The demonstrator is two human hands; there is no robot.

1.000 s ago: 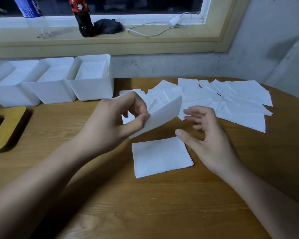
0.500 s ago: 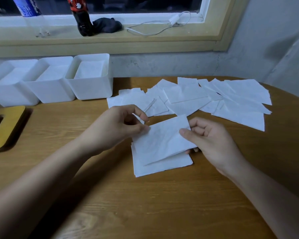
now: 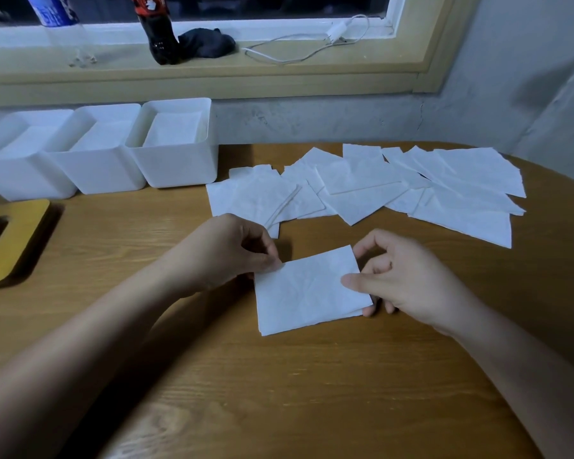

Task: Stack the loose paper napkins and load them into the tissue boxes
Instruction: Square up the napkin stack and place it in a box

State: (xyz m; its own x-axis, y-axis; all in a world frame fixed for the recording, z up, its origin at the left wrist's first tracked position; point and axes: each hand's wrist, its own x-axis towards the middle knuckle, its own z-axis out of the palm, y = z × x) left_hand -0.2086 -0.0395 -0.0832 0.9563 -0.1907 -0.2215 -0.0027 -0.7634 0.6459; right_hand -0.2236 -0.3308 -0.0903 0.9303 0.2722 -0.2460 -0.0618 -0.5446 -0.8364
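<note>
A small stack of white napkins lies on the wooden table in front of me. My left hand pinches the top napkin at its upper left corner. My right hand pinches the stack's right edge, thumb on top and fingers underneath. Beyond them, several loose napkins lie spread and overlapping across the table. Three white tissue boxes stand in a row at the back left, each with white napkins inside.
A yellow wooden lid with a slot lies at the left edge. On the window sill stand a dark cola bottle, a clear bottle, a dark cloth and a white charger cable. The wall runs close behind the table.
My left hand brought a napkin down from the air onto the one lying on the table. My right hand came in and took hold of the right edge; the two napkins now lie squared together.
</note>
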